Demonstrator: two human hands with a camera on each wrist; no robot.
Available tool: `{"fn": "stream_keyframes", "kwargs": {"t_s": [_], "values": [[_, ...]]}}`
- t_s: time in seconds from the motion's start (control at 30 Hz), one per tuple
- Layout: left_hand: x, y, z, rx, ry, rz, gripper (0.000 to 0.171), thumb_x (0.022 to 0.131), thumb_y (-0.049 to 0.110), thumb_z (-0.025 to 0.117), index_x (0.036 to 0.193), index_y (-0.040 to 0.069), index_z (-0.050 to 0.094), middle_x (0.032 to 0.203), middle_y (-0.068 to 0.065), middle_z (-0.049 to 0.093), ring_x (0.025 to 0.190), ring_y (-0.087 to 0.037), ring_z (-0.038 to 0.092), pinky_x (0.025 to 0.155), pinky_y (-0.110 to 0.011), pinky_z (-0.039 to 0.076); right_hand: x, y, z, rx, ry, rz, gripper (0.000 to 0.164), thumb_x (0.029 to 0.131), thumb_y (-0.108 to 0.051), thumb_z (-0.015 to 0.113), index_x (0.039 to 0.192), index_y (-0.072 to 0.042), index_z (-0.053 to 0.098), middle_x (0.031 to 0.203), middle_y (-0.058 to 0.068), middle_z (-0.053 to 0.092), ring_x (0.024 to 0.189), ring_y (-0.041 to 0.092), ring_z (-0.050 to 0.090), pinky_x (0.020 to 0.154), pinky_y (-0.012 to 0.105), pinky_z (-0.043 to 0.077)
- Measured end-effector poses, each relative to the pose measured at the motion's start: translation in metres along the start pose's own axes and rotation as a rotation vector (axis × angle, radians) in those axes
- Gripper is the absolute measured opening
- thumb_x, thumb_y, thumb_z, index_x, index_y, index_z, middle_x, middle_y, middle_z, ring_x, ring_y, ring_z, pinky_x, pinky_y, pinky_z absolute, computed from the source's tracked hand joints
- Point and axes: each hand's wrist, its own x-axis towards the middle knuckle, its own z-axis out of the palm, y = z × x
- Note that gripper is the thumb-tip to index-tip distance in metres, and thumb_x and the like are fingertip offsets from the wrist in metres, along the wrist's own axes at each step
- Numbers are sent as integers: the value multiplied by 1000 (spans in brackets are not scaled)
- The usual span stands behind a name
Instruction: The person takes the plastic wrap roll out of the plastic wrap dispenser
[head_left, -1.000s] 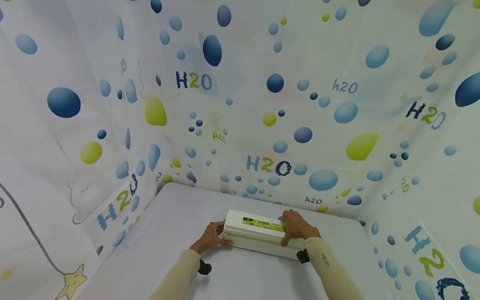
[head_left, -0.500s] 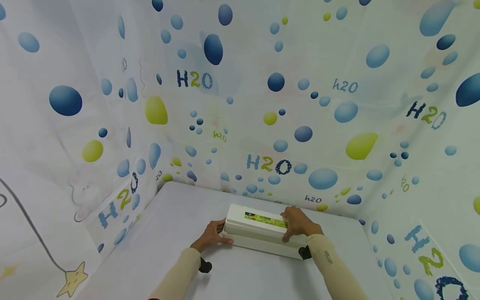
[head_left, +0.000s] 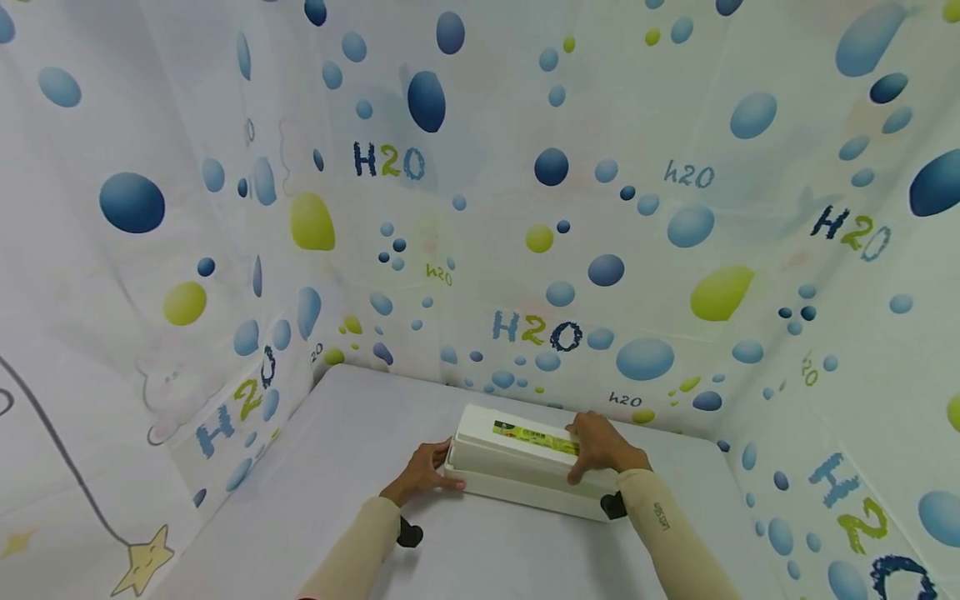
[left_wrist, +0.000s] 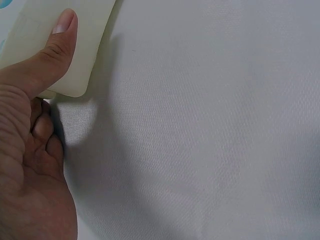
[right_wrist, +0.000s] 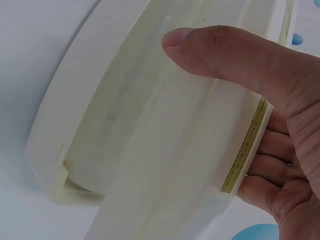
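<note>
A long white plastic box [head_left: 517,492] lies on the table at the middle front in the head view. Its white lid [head_left: 487,454] bears a yellow-green label [head_left: 525,433] and is tilted up off the base along the near side. My left hand [head_left: 422,475] holds the base's left end, thumb on the front face, as the left wrist view also shows. With thumb in front and fingers behind, my right hand [head_left: 603,446] grips the lid toward its right end. In the right wrist view a gap shows between lid and base [right_wrist: 75,90]; the contents are unclear.
A white cloth covers the table [head_left: 375,417]. Patterned curtains [head_left: 480,208] with blue and green drops stand behind it and on both sides. Black devices sit at both wrists, below the sleeves.
My right hand has raised the lid a little, and the gap along the near side has widened. The left hand and the base have hardly moved.
</note>
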Motion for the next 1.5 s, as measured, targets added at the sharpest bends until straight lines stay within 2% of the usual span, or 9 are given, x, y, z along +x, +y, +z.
{"fn": "stream_keyframes", "kwargs": {"t_s": [0.27, 0.6, 0.9, 1.2, 1.3, 1.5], "values": [[2, -6, 0, 27, 10, 41, 100, 76, 11, 101, 155, -16, 46, 152, -34, 59, 139, -51, 64, 118, -56, 53, -1, 7, -2, -27, 14, -10, 89, 57, -21, 109, 132, 8, 70, 105, 7, 70, 91, 21, 53, 87, 41, 53], [-2, 6, -1, -19, -5, 25, 97, 77, -2, 97, 156, -19, 42, 153, -37, 57, 141, -54, 61, 120, -61, 49, -5, 9, -7, -26, 24, -7, 90, 57, -21, 108, 133, 10, 70, 108, 9, 71, 92, 21, 54, 86, 41, 54], [-5, 8, -1, -72, -30, 34, 96, 79, -4, 95, 156, -20, 40, 155, -37, 54, 144, -54, 58, 122, -62, 45, -8, 11, -12, -71, 12, -5, 88, 60, -25, 107, 133, 9, 70, 111, 11, 72, 92, 21, 55, 87, 42, 55], [-5, 4, 1, -23, -12, 36, 96, 77, -2, 97, 154, -22, 42, 150, -38, 59, 139, -55, 62, 120, -61, 49, -12, 13, -16, -50, 37, 15, 84, 58, -22, 109, 128, 6, 72, 109, 10, 73, 92, 22, 59, 87, 45, 58], [-4, 5, 1, -39, -16, 35, 96, 77, -3, 96, 154, -22, 42, 150, -39, 59, 138, -55, 62, 120, -61, 48, -12, 15, -16, -58, 37, 19, 84, 59, -24, 109, 128, 6, 72, 108, 9, 73, 91, 21, 58, 86, 42, 56], [-4, 4, 0, -34, -24, 62, 96, 78, -3, 96, 154, -22, 42, 149, -39, 59, 138, -55, 63, 118, -62, 49, -11, 18, -15, -42, 43, 30, 84, 59, -23, 109, 128, 6, 71, 107, 9, 72, 91, 22, 58, 86, 44, 57]]}}
